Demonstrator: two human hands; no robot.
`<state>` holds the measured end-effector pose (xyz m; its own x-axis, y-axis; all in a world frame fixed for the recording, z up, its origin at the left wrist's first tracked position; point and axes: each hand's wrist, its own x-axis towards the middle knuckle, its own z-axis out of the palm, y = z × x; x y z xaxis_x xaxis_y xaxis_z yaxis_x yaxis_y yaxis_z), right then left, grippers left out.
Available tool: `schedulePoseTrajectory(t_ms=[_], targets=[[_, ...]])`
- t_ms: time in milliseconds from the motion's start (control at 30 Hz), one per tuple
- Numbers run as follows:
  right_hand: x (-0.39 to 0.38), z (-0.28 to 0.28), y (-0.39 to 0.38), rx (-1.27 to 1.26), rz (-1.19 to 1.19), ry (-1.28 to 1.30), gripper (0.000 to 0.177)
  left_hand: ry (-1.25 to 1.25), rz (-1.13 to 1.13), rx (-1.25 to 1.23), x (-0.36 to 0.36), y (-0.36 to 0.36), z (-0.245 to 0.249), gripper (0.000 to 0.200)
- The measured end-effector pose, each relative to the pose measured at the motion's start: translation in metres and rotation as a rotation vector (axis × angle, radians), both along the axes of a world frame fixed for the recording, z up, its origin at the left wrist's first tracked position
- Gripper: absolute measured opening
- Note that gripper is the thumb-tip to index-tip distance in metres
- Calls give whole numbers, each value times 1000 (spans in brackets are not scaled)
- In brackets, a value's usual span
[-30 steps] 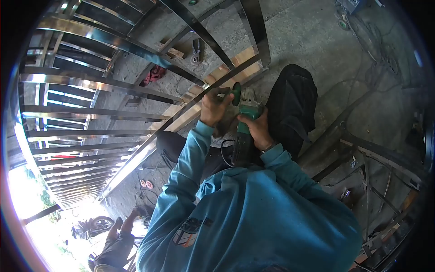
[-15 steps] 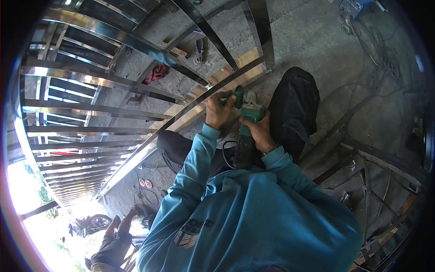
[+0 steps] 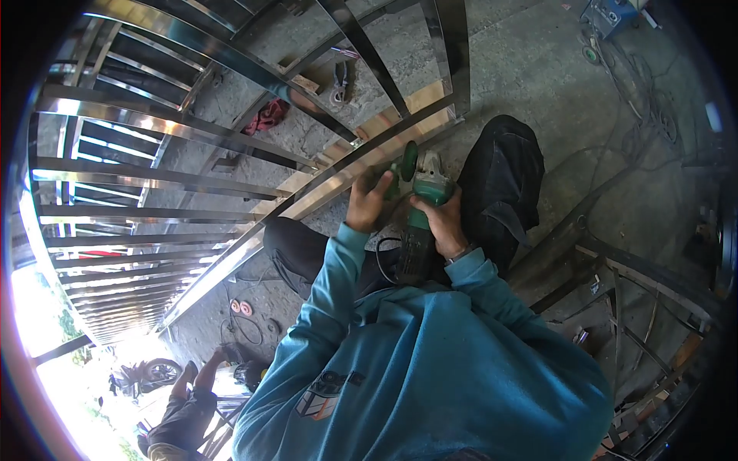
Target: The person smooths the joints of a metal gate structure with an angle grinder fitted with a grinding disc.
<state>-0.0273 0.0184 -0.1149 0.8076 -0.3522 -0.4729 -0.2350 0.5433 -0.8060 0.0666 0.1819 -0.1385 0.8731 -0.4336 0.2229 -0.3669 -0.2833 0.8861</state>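
An angle grinder (image 3: 433, 189) with a green body and grey metal head lies upright in my lap, its dark rear end toward my body. My right hand (image 3: 443, 224) is wrapped round its green body, thumb across the top. A round green disc (image 3: 410, 160) stands edge-on at the left side of the grinder's head. My left hand (image 3: 367, 201) is closed just left of the head, its thumb against a small green piece (image 3: 393, 186) whose exact kind I cannot make out. Beside this hand runs the long shiny metal frame (image 3: 307, 188) with its parallel bars.
Pliers (image 3: 340, 83) and a red cloth (image 3: 267, 117) lie on the concrete floor beyond the bars. A blue machine (image 3: 611, 15) and cables (image 3: 642, 100) are at the upper right. Metal stands (image 3: 653, 284) occupy the right. Another person (image 3: 184, 415) and a motorcycle (image 3: 150, 374) are at the lower left.
My left hand has drawn slightly left and down from the green disc, and a separate green piece now shows by its thumb. The right hand stays on the grinder.
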Motion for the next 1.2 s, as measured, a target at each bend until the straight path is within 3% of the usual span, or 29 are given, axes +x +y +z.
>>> schedulePoseTrajectory(t_ms=[133, 300, 333, 367, 400, 433, 500, 533, 600, 667, 767, 1067, 1133, 1200], targets=[[0, 9, -2, -61, -13, 28, 87, 180, 84, 256, -41, 18, 38, 39], [-2, 2, -2, -180, -23, 11, 85, 755, 138, -246, -101, 44, 48, 52], [-3, 18, -5, -7, 11, 61, 78, 748, 146, -262, -104, 44, 53, 52], [-2, 29, -8, 165, 47, 113, 72, 440, -42, -163, -106, 43, 58, 55], [0, 35, -11, 153, 60, 108, 72, 130, -219, -59, -106, 41, 66, 59], [1, 39, -16, 270, 79, 86, 62, 124, -207, -71, -101, 40, 75, 59], [1, 48, -21, 384, 117, 79, 35, -168, -420, 36, -85, 37, 91, 66], [2, 50, -24, 365, 123, 76, 35, -176, -412, 20, -79, 31, 95, 66], [4, 54, -31, 578, 79, 196, 32, -497, -487, 33, -67, 20, 98, 66], [6, 54, -37, 549, 75, 198, 31, -535, -464, 15, -65, 18, 92, 65], [7, 46, -42, 522, 71, 173, 30, -360, -461, 131, -67, 16, 98, 61], [12, 35, -22, 442, 33, 186, 33, -333, -477, 282, -66, 30, 104, 61], [14, 21, -19, 109, 44, 129, 50, -394, -456, 310, -70, 29, 96, 65], [17, 6, -16, 30, 40, 110, 60, -459, -438, 332, -76, 30, 93, 70]])
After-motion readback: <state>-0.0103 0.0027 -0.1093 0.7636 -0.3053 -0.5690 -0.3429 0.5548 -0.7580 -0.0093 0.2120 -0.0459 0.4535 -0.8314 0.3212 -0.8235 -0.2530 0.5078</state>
